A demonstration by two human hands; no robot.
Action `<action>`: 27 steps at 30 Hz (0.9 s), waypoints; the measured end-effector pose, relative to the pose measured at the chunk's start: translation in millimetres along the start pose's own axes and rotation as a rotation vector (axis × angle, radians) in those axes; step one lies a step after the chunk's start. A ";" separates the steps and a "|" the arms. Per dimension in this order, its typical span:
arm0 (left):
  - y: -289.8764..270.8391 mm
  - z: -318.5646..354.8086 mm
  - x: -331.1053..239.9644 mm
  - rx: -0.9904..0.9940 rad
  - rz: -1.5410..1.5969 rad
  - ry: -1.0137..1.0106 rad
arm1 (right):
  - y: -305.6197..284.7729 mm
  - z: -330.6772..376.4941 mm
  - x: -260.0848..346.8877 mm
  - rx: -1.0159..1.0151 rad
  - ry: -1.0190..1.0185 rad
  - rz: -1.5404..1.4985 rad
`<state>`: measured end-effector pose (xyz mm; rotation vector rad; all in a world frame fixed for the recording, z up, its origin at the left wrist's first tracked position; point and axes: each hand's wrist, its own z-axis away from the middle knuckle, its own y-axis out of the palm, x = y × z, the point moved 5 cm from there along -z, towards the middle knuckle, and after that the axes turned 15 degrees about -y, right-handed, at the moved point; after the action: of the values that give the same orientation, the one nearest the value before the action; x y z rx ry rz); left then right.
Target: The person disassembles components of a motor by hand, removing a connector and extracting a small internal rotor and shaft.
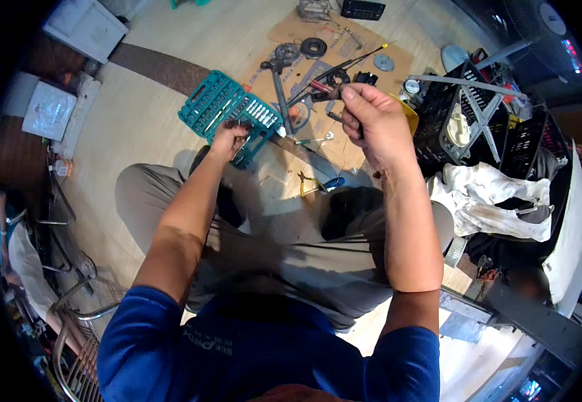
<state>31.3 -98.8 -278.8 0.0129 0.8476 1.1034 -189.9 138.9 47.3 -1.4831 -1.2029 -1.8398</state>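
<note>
Teal socket set case [227, 110] under the left hand [229, 139]
Left fingers curl into the case; right hand [371, 124], farther right, pinches a small dark part [331, 94].

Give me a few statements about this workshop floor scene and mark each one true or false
1. The left hand reaches into the teal socket set case. True.
2. The right hand is empty. False: it is shut on a small dark tool.
3. The teal case is closed. False: it lies open, sockets showing.
4. Pliers lie on the floor by the person's knees. True.
5. The black crate sits on the person's left. False: it is on the right.
</note>
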 end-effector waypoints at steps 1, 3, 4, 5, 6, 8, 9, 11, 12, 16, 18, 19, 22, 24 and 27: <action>-1.4 -5.0 13.8 -0.170 0.006 -0.024 | -5.2 -1.0 0.1 -0.020 -0.028 0.026; 5.7 -15.2 27.4 -0.187 -0.032 -0.045 | -15.8 -3.2 -0.1 -0.062 -0.052 0.042; 1.6 -20.8 25.1 -0.209 -0.075 -0.038 | -15.1 -5.6 0.8 -0.063 -0.049 0.037; 1.6 -27.3 23.6 -0.151 -0.112 -0.030 | -14.4 -6.7 1.7 -0.061 -0.038 0.054; -0.4 -33.8 24.7 -0.154 -0.116 -0.034 | -14.0 -7.5 2.2 -0.060 -0.027 0.073; 11.3 -47.3 30.7 -0.237 -0.176 0.003 | -14.9 -8.6 1.2 -0.067 -0.016 0.091; 13.4 -57.5 37.5 -0.202 -0.144 0.018 | -15.9 -9.2 -1.3 -0.067 -0.011 0.104; -2.8 -78.6 50.2 -0.231 -0.220 0.032 | -14.3 -12.3 -7.1 -0.054 -0.009 0.097; -11.8 -87.2 56.3 -0.262 -0.301 0.047 | -13.7 -13.7 -10.6 -0.043 -0.009 0.084; -33.3 -103.4 74.1 -0.386 -0.563 0.132 | -15.3 -13.8 -19.4 -0.045 0.036 0.134; -50.0 -99.8 82.0 -0.346 -0.548 0.156 | -8.5 -12.7 -26.2 0.006 0.060 0.122; -42.1 -97.9 79.0 -0.395 -0.715 0.233 | -9.3 -11.3 -26.1 -0.014 0.069 0.140; -14.7 -84.1 64.7 -0.514 -0.979 0.352 | -13.0 -9.1 -26.1 -0.026 0.065 0.169; -15.2 -69.7 54.8 -0.609 -1.070 0.387 | -7.0 -8.7 -25.9 0.002 0.058 0.170; -58.9 -39.3 -2.9 -1.019 -0.780 0.375 | 14.8 -13.5 -21.0 0.063 0.027 0.143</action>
<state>52.7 -144.8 -328.3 -1.2981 0.4464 0.6774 -178.8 116.9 32.1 -1.4654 -1.1018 -1.7067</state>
